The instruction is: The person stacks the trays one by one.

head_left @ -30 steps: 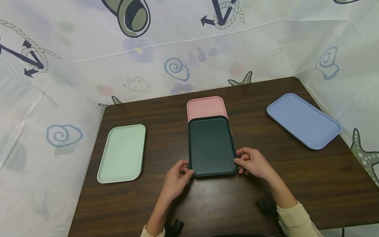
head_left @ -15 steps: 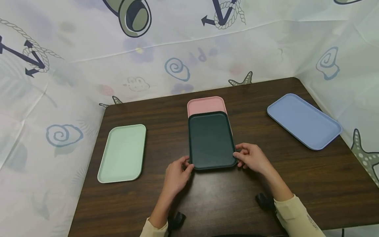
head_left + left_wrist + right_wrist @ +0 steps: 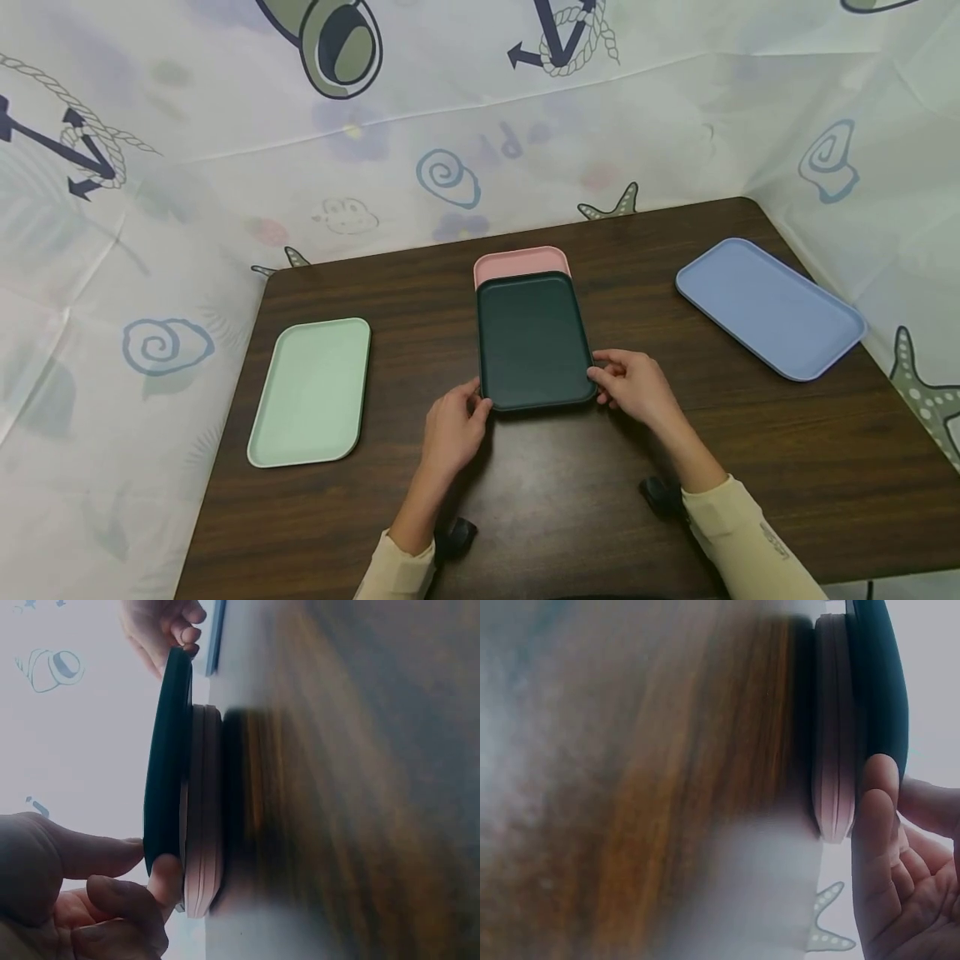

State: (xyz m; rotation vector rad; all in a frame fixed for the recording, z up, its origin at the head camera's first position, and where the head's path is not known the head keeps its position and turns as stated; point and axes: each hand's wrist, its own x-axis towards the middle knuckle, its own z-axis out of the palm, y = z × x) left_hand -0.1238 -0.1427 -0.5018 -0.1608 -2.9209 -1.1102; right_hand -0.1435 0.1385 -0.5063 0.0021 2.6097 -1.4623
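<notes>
Both hands hold a dark green tray [image 3: 534, 342] by its near corners. My left hand [image 3: 453, 423] pinches the left corner, thumb on top and fingers beneath the rim. The right corner is pinched in the same way by my right hand [image 3: 636, 385]. Under the green tray lies a pink tray [image 3: 517, 265], showing only its far end in the head view. From the side, in the left wrist view, the pink edge [image 3: 202, 825] has a seam along it, like stacked trays, and the green tray sits close over it.
To the left a light green tray [image 3: 311, 392] lies on the brown wooden table [image 3: 570, 508]. A blue tray [image 3: 768, 307] lies angled near the right edge. Printed white cloth [image 3: 247, 100] hangs behind and at the sides.
Both hands have moved forward, away from the person, with the dark green tray. It now covers more of the pink tray. The light green and blue trays have stayed put.
</notes>
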